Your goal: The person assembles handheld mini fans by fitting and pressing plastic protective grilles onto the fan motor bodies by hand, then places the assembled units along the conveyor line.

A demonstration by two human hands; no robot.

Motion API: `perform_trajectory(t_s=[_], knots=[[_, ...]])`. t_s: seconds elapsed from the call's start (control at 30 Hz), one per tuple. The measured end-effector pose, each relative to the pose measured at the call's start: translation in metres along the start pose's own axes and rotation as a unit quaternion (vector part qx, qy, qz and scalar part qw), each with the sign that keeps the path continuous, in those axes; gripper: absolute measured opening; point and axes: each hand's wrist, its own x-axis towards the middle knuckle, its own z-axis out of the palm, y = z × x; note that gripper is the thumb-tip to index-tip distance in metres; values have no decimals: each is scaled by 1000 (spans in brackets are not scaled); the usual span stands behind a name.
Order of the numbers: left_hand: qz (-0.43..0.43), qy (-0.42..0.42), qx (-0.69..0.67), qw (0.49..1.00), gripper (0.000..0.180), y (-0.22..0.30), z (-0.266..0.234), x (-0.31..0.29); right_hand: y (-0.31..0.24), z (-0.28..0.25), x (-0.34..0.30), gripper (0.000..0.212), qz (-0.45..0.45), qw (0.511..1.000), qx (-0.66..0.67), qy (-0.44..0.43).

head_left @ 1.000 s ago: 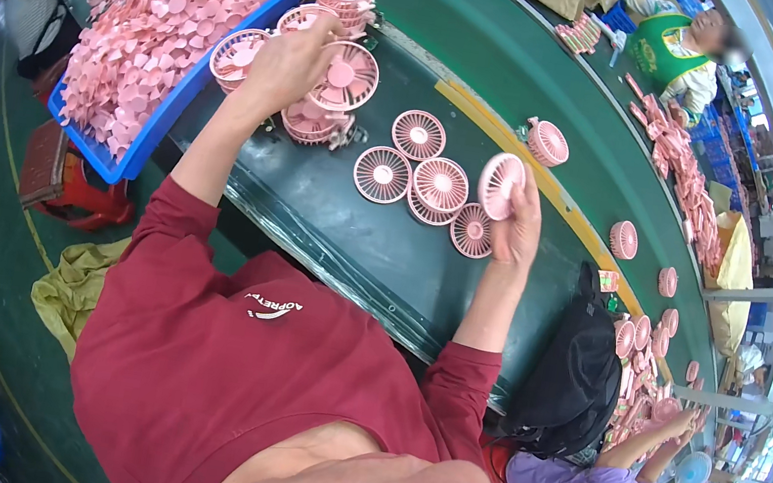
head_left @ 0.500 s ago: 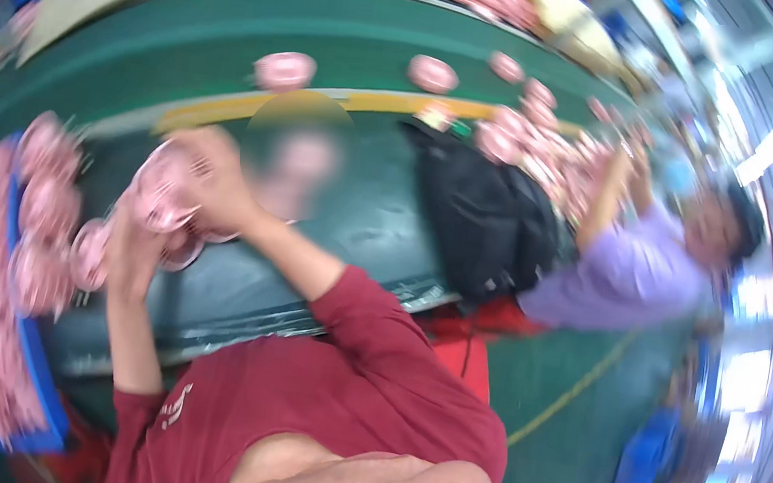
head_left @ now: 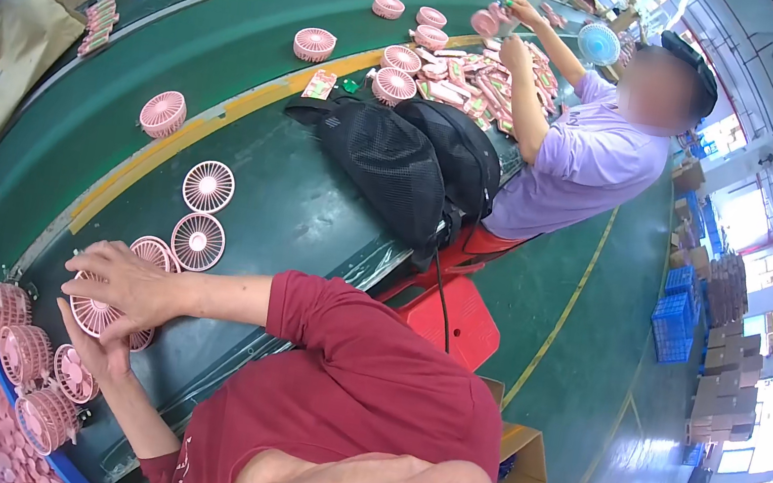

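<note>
A pink round fan head (head_left: 91, 316) with a spoked grille is between my two hands over the green worktable. My right hand (head_left: 132, 288) wraps over its top with curved fingers. Under its near side is my left hand (head_left: 98, 353), closed round the edge, its fingers partly hidden. Close beside my right hand lies a pink fan grille (head_left: 155, 253), partly covered by it. Two more round pieces, a near grille (head_left: 198, 241) and a far grille (head_left: 209, 187), lie flat on the table. Several pink fan heads (head_left: 23, 355) are grouped left of my left hand.
A blue bin (head_left: 72, 474) of pink parts stands at the lower left. Beyond a yellow strip, the green conveyor (head_left: 242, 70) carries several pink fan heads. A black bag (head_left: 388, 167) lies on the table to the right, beside a co-worker in a lilac shirt (head_left: 592, 172) handling pink parts.
The view has shifted and sharpened. My hands still hold a pink fan head, now lower in the picture, my right hand laid over it. The co-worker's hands have risen with a pink part.
</note>
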Motion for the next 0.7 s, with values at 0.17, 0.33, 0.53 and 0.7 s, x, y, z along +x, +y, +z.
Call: perform_trajectory(t_s=[0.17, 0.33, 0.53, 0.7], knots=[[51, 50, 29, 997, 58, -14, 23, -13, -1, -2, -4, 92, 23, 999, 15, -33], [325, 46, 291, 899, 53, -49, 23, -20, -1, 28, -12, 83, 96, 986, 135, -9], [505, 48, 360, 783, 54, -65, 17, -14, -7, 23, -8, 77, 166, 927, 335, -24], [359, -4, 301, 883, 54, -51, 7, -6, -10, -2, -7, 84, 178, 937, 299, -40]])
